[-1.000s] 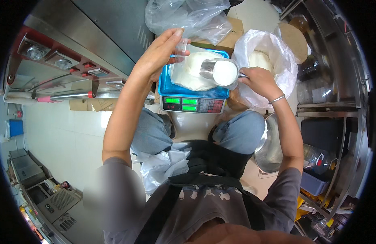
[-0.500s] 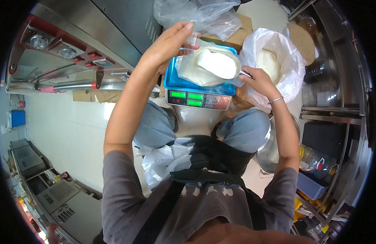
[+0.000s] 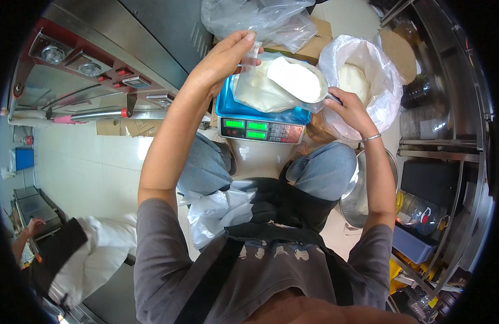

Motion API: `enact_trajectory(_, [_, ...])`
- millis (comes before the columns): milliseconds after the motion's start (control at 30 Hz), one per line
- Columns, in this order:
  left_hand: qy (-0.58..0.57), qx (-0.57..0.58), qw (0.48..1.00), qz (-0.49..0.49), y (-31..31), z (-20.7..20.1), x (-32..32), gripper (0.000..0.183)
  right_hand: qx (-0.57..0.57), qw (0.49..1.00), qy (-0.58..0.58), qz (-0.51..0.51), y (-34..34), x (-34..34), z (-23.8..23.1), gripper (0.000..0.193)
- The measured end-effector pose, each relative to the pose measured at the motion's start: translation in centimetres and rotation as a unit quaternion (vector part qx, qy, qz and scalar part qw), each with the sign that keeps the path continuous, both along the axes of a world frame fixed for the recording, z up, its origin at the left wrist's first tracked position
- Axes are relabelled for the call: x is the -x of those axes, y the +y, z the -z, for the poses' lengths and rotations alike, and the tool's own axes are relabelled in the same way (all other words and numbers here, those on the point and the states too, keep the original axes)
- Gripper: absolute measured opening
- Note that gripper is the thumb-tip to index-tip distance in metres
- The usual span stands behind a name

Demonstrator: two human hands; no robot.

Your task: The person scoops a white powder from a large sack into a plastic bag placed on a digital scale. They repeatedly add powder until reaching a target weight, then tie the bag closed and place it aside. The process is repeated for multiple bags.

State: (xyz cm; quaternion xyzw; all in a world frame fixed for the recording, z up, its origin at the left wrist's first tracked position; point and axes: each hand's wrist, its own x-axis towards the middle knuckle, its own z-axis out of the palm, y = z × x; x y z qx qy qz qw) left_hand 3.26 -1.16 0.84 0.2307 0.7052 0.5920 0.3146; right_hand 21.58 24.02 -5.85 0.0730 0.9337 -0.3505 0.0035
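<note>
My left hand pinches the raised edge of a clear plastic bag. White powder lies in the bag, which rests on the blue tray of a digital scale with lit green displays. My right hand grips the handle of a metal scoop heaped with white powder. The scoop sits over the bag's right part, its front end pointing up and left. Right of it stands an open white plastic sack with more white powder inside.
A metal bowl stands beside my right knee. Shelving runs along the right, and a steel appliance with knobs is at upper left. Clear plastic bags lie beyond the scale. Another person is at lower left.
The scoop and my right hand have shifted slightly right, and the scoop has turned a little. My left hand keeps its hold on the bag. Another person has come into view at lower left.
</note>
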Motion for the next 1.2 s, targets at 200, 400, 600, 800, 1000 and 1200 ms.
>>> enact_trajectory(200, [0.011, 0.008, 1.000, -0.002, -0.1, 0.0, 0.1, 0.055, 0.005, 1.000, 0.014, -0.002, 0.1, -0.5, 0.0, 0.029])
enact_trajectory(400, [-0.012, 0.007, 1.000, -0.015, 0.0, -0.1, 0.1, 0.054, 0.033, 0.999, 0.020, 0.007, 0.0, -0.9, 0.0, 0.026])
enact_trajectory(600, [-0.022, 0.018, 0.999, -0.024, 0.2, -0.2, -0.1, 0.052, 0.105, 0.993, 0.040, 0.038, 0.8, -2.5, -0.7, 0.025])
enact_trajectory(800, [-0.025, 0.027, 0.999, -0.011, 0.1, -0.3, 0.0, 0.051, 0.105, 0.981, -0.008, 0.161, 6.1, -7.4, -2.0, 0.030])
enact_trajectory(1000, [-0.041, 0.008, 0.999, -0.015, -0.1, -0.1, -0.1, 0.051, -0.358, 0.914, -0.066, 0.178, 10.5, -7.9, -1.9, 0.022])
enact_trajectory(1200, [-0.038, 0.008, 0.999, -0.005, 0.0, -0.2, 0.0, 0.053, -0.624, 0.764, -0.083, 0.138, 9.2, -3.8, 1.6, 0.008])
